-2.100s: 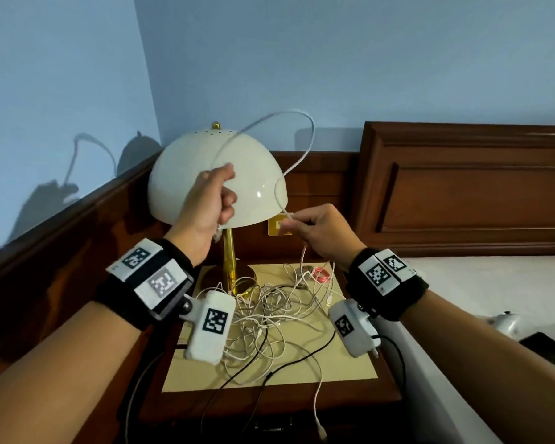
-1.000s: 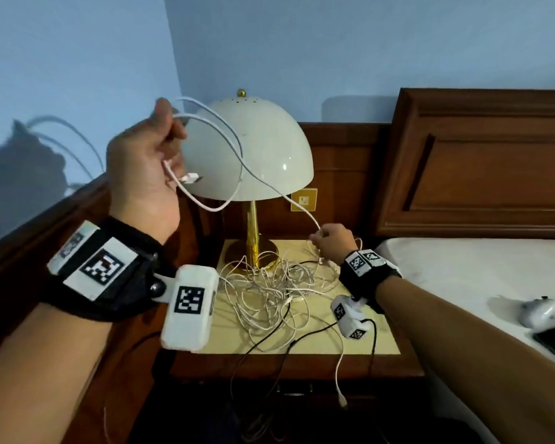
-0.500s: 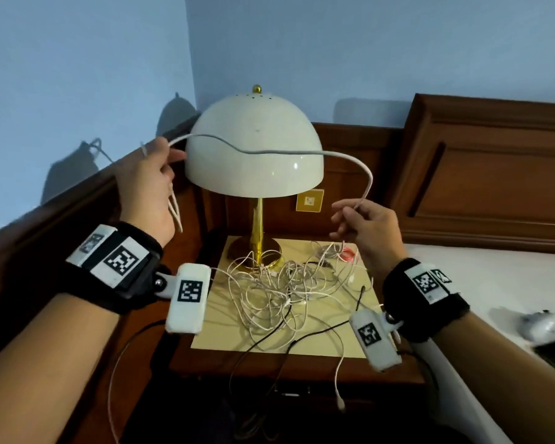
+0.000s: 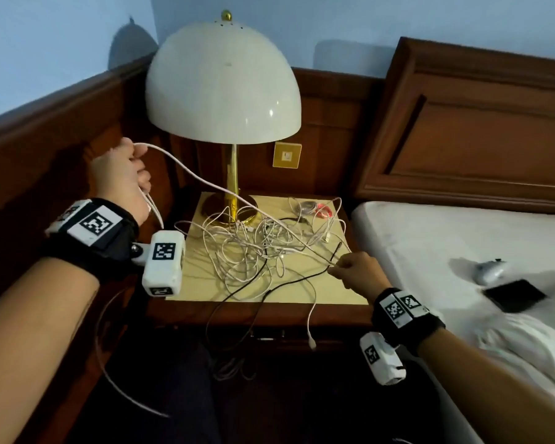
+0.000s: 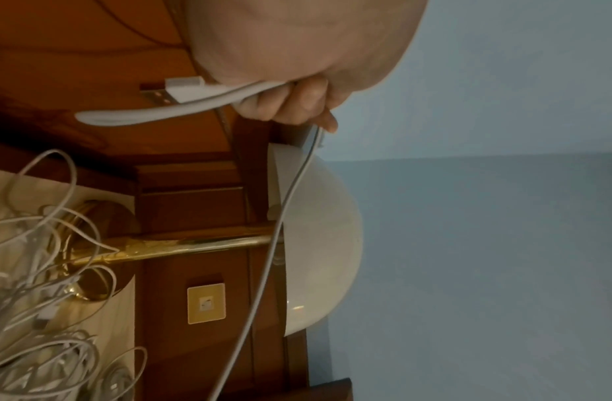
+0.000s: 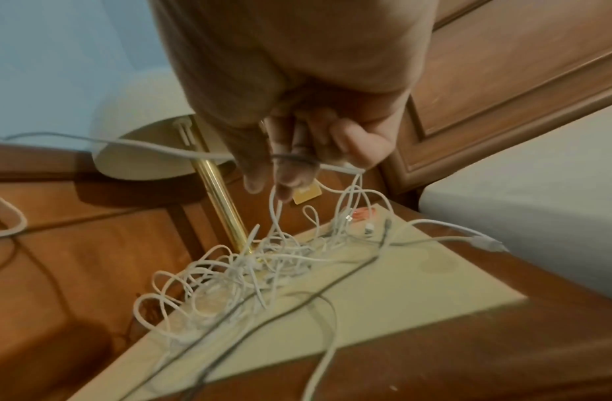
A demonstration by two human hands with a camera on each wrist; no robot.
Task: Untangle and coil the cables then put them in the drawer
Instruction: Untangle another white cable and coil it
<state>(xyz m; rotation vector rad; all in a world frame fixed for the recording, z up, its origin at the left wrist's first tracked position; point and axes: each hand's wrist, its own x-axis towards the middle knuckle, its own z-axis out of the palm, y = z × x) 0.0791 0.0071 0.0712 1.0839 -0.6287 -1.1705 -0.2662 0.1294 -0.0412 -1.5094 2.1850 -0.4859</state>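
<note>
A tangle of white cables [image 4: 253, 248] with a black one [image 4: 257, 286] lies on the yellow top of the nightstand [image 4: 334, 293]. My left hand [image 4: 122, 174] grips a looped white cable [image 5: 201, 100] with its USB plug [image 5: 182, 86] sticking out, held up left of the lamp. That cable [image 4: 205, 184] runs taut down to my right hand [image 4: 356, 267], which pinches it near the nightstand's front right corner. In the right wrist view the fingers [image 6: 290, 168] hold the white cable [image 6: 153, 148] above the tangle [image 6: 249, 268]. The drawer front [image 4: 269, 334] below looks closed and dark.
A white dome lamp [image 4: 223, 88] on a brass stem [image 4: 233, 181] stands at the back of the nightstand. A red item [image 4: 324, 211] lies at the back right. The bed [image 4: 462, 251] is to the right, carrying a black phone [image 4: 515, 294]. Wood panelling lines the left wall.
Both hands have dropped from lamp-shade height. My right hand moved down to the nightstand's front right, drawing the white cable taut from the left hand instead of arching over the lamp.
</note>
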